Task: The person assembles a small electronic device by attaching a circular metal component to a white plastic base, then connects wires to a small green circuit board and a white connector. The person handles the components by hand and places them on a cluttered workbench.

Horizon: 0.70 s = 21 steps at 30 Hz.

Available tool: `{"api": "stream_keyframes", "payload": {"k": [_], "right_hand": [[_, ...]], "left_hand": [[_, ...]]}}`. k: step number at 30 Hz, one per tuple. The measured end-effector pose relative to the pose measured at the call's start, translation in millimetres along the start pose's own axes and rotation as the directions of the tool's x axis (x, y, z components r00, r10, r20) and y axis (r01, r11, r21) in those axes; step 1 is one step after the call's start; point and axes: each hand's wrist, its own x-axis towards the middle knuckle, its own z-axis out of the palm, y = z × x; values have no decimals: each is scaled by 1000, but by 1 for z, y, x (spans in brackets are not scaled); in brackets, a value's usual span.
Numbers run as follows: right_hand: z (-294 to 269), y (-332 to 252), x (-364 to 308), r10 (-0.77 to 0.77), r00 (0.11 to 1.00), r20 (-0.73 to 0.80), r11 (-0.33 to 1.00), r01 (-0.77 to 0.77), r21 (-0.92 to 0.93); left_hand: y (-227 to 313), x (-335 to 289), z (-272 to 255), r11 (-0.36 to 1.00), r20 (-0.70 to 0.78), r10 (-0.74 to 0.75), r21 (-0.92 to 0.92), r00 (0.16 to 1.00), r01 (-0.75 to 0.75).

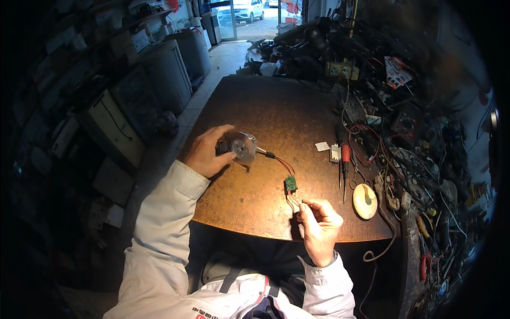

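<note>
My left hand (211, 151) grips a round, silvery metal lamp housing (243, 147) with ridged fins, thumb and fingers on its rim. A dark cable with red and black wires (285, 166) runs from the housing to a small green circuit board (290, 184). Thin pale wires (291, 200) leave the board's near end and reach my right hand (320, 226), its thumb and index finger pinched on their ends. Both hands are over the near half of the brown table (255, 106).
To the right lie a red-handled screwdriver (346, 154), a small white box-like part (334, 154), a white scrap (322, 146), scissors (354, 184) and a cream round disc (365, 201). Tangled cables (419, 175) and heaped parts crowd the right side. Cabinets (164, 69) stand left.
</note>
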Motion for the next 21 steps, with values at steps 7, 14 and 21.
{"api": "stream_keyframes", "payload": {"k": [7, 14, 21], "right_hand": [[0, -4, -2, 24, 1000, -2, 1000, -24, 13], [-4, 4, -4, -48, 999, 21, 998, 48, -37], [-3, 2, -6, 7, 1000, -15, 1000, -7, 29]], "left_hand": [[72, -28, 22, 953, -87, 228, -186, 970, -241], [111, -42, 73, 876, 236, 386, -397, 892, -274], [108, -53, 91, 855, 279, 175, -519, 944, -5]]}}
